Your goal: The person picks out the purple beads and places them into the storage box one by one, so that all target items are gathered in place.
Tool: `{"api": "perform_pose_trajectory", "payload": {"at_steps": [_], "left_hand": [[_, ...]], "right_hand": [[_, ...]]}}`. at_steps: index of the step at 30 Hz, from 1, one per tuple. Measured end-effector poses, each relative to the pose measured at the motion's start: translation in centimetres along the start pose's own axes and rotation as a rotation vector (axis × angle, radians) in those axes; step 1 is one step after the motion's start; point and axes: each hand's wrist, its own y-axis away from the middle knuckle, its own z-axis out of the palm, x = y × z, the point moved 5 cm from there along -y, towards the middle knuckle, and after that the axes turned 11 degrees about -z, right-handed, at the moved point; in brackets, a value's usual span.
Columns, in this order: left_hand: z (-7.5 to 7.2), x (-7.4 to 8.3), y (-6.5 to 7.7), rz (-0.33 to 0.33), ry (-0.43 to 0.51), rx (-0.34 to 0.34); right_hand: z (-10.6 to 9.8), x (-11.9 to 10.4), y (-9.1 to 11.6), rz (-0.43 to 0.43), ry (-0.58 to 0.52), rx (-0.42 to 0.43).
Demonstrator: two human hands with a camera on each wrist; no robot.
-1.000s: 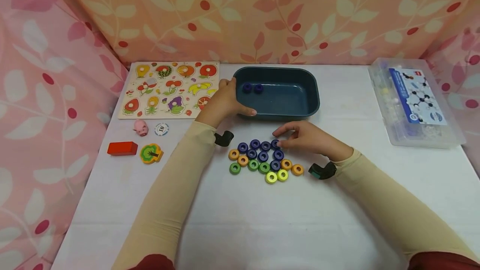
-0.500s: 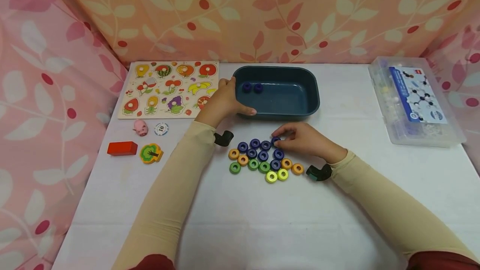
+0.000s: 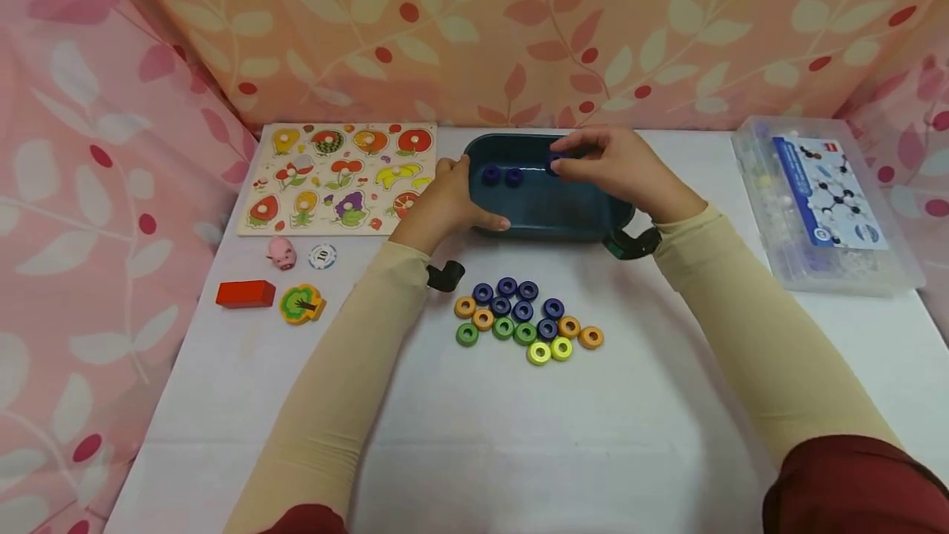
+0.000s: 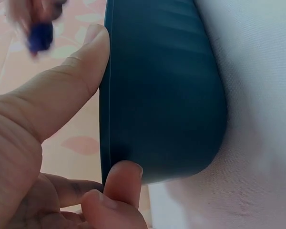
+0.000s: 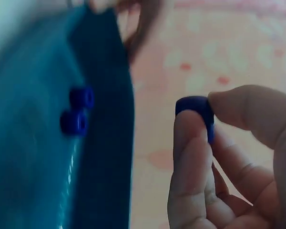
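Note:
My left hand (image 3: 443, 203) grips the left end of a dark teal plastic tub (image 3: 549, 229); in the left wrist view its thumb lies along the rim and fingertips curl onto the wall (image 4: 167, 95). Between thumb and fingers my right hand (image 3: 619, 167) pinches a dark blue ring-shaped bead (image 5: 195, 103), held over the tub's back right part in the head view. Two more blue beads (image 3: 514, 178) rest inside the tub on the left. In front of it lie several loose beads: blue (image 3: 522, 311), green (image 3: 524, 333), orange (image 3: 591, 338) and yellow (image 3: 539, 353).
Left of the tub lies a fruit puzzle board (image 3: 304, 180). Before it are a pink pig (image 3: 282, 254), a poker chip (image 3: 322, 256), a red block (image 3: 245, 294) and a tree-shaped piece (image 3: 300, 304). At right lies a clear plastic case (image 3: 830, 204). Patterned curtains enclose the table.
My right hand has picked up a blue bead from the back right of the group and carried it up and away over the tub. My left hand keeps its hold on the tub.

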Motion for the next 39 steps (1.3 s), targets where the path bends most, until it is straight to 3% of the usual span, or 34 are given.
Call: {"api": "perform_pose_trajectory", "payload": {"at_steps": [7,13,18,23,27,31,35,39], "left_hand": [[0.2,-0.1,0.0,-0.015,0.001,-0.01],[0.1,0.3,0.1,0.002,-0.024,-0.008],[0.0,0.3,0.0,0.002,-0.012,-0.001],[0.1,0.1,-0.1,0.002,0.006,0.003],[0.1,-0.1,-0.2,-0.001,0.002,-0.001],[0.1,-0.1,-0.1,-0.005,-0.006,0.001],[0.0,0.0,0.0,0.0,-0.001,0.004],[0.1,0.1,0.1,0.008,0.003,0.002]], "right_hand": [[0.8,2.3,-5.0,0.08,-0.036,-0.095],[1.2,3.7,-5.1,0.127,-0.048,-0.156],[0.4,3.5,-2.9,0.13,-0.059,-0.158],[1.1,2.1,1.6,0.121,-0.05,-0.156],[3.4,1.7,5.6,0.06,-0.016,-0.195],[6.7,2.4,8.6,-0.02,0.036,-0.313],[9.2,3.4,10.1,-0.055,0.06,-0.389],[9.9,4.0,10.1,-0.073,0.053,-0.361]]}}
